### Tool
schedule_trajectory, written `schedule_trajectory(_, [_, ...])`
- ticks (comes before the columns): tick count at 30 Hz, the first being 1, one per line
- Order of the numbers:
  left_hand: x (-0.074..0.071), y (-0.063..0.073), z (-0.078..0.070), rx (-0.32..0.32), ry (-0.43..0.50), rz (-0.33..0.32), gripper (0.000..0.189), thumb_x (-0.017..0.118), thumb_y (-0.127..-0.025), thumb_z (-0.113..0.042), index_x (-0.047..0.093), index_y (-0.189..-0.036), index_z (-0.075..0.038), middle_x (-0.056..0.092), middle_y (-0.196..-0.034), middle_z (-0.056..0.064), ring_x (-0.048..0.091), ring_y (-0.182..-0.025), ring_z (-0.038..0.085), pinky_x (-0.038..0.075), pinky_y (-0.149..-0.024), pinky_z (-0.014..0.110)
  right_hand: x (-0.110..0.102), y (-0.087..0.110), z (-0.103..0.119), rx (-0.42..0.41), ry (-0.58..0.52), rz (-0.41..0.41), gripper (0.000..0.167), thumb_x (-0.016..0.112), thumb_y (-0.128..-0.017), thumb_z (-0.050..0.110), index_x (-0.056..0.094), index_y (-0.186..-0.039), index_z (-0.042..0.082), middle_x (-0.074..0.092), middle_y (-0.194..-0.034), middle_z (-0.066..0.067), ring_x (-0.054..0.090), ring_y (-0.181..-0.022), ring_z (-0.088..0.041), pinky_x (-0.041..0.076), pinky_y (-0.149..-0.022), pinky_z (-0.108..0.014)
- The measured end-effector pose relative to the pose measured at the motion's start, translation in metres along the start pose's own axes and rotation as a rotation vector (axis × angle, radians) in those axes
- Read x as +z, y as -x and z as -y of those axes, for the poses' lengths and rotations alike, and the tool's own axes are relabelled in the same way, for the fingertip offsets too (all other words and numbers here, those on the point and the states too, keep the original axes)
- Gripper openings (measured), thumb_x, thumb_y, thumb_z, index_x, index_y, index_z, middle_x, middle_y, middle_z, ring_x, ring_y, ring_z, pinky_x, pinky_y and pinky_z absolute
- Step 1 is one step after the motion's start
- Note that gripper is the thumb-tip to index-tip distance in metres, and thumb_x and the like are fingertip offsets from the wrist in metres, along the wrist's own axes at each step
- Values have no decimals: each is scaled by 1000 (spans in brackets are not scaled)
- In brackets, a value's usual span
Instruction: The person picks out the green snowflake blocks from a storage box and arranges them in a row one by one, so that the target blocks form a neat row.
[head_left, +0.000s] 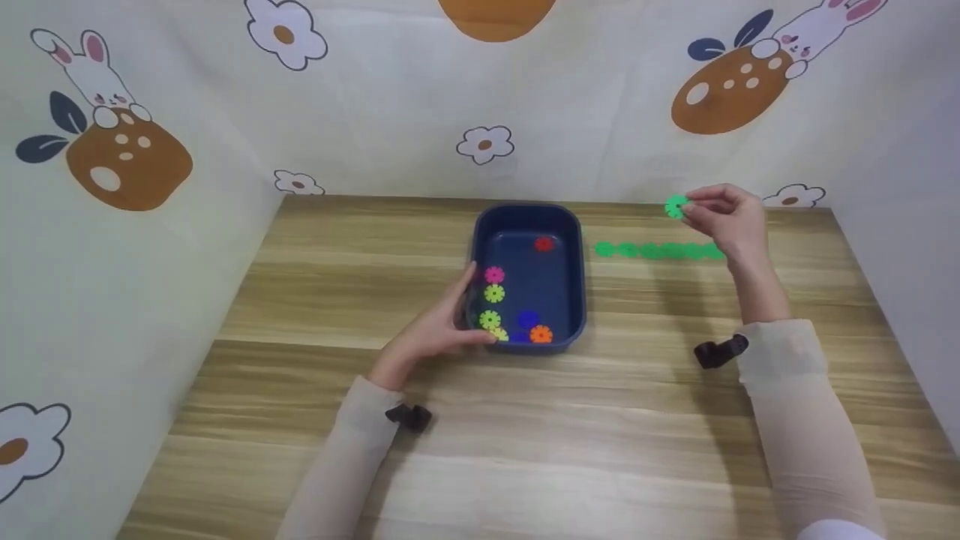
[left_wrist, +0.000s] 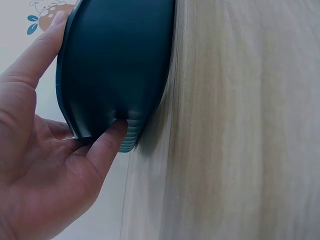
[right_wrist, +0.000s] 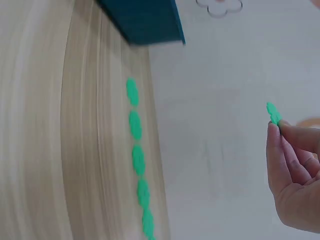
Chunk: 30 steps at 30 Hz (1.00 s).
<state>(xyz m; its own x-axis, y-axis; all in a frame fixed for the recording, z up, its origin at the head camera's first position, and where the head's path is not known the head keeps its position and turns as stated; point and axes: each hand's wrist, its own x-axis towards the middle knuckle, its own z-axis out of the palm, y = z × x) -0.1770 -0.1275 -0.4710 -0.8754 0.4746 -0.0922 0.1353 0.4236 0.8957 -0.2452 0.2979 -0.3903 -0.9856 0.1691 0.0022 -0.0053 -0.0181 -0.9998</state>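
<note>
A green notched plastic disc (head_left: pixel 676 207) is pinched between the thumb and fingers of my right hand (head_left: pixel 731 217), raised above the table; the right wrist view shows this disc (right_wrist: pixel 273 114) nearly edge-on. Below that hand lies a row of green discs (head_left: pixel 652 250), partly hidden by the wrist. My left hand (head_left: pixel 435 326) grips the dark blue box (head_left: pixel 579 300) at its left side and near corner. In the left wrist view the thumb and fingers hold the box wall (left_wrist: pixel 115 60). Inside the box are red (head_left: pixel 544 244), pink (head_left: pixel 494 275), yellow-green (head_left: pixel 494 293), orange (head_left: pixel 541 334) and blue (head_left: pixel 529 319) discs.
The wood-grain table (head_left: pixel 600 435) extends around the box. A patterned cloth (head_left: pixel 390 97) with rabbits and flowers rises behind the table and along its left side. Small black devices (head_left: pixel 720 351) are strapped at both sleeve cuffs.
</note>
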Motion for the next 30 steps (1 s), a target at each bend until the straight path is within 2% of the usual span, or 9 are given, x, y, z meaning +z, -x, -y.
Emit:
schedule_trajectory(4, [-1,0,-1,-5,3,-4,124,87,-75,-40,0,-162,-25,1,-170,8,9,-156,32,13,-126,50,-26,-2,-3,36,31,-92,12,70,-88,-2,71,-95,7,71,-75,6,71,-70,-4,59,-71,-16])
schedule_trajectory(12, [-1,1,0,-8,-24,-11,123,86,-75,-43,2,-162,-25,3,-170,6,11,-156,29,15,-126,49,-68,-7,-18,169,-64,-229,18,70,-86,-8,73,-91,9,70,-73,6,70,-68,-4,59,-70,-16])
schedule_trajectory(20, [0,0,1,-11,-39,-15,122,86,-76,-43,1,-162,-24,3,-170,4,10,-156,27,15,-127,47,-102,-15,-38,311,-45,-289,32,67,-85,-12,74,-73,16,67,-67,8,66,-61,-3,58,-61,-17])
schedule_trajectory(23, [0,0,1,-7,-47,-16,123,86,-75,-42,1,-162,-23,3,-170,5,11,-156,27,15,-127,47,-111,-17,-46,367,-19,-313,29,68,-86,-10,75,-76,17,65,-75,9,65,-66,-2,59,-66,-17])
schedule_trajectory(26, [1,0,1,-2,-49,-17,123,86,-76,-41,0,-162,-23,2,-170,5,10,-156,29,15,-126,49,-118,-17,-52,417,-58,-344,26,68,-86,-11,76,-82,13,63,-83,7,67,-71,-2,59,-73,-18])
schedule_trajectory(28, [1,0,1,-3,-47,-19,122,86,-76,-40,1,-162,-23,2,-170,5,10,-156,28,15,-126,49,-120,-17,-55,443,-79,-359,24,68,-86,-11,76,-84,12,64,-82,6,69,-70,-3,59,-76,-19])
schedule_trajectory(30, [1,0,1,-3,-43,-19,121,86,-77,-39,1,-162,-23,2,-170,4,9,-156,28,14,-126,49,-122,-18,-57,468,-37,-357,25,67,-88,-9,75,-82,13,66,-75,8,70,-67,-2,59,-75,-18])
